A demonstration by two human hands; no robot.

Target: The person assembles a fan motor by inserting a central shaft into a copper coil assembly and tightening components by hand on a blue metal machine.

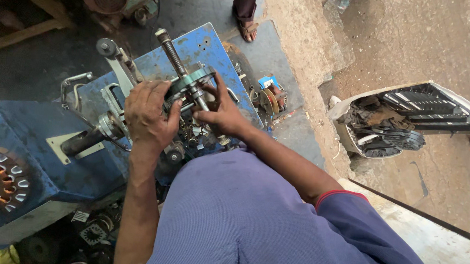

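Blue winding machine (209,46) under both hands

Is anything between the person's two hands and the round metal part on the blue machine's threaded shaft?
Nothing visible. The left hand and right hand already rest on the round metal part on the threaded shaft, one on each side.
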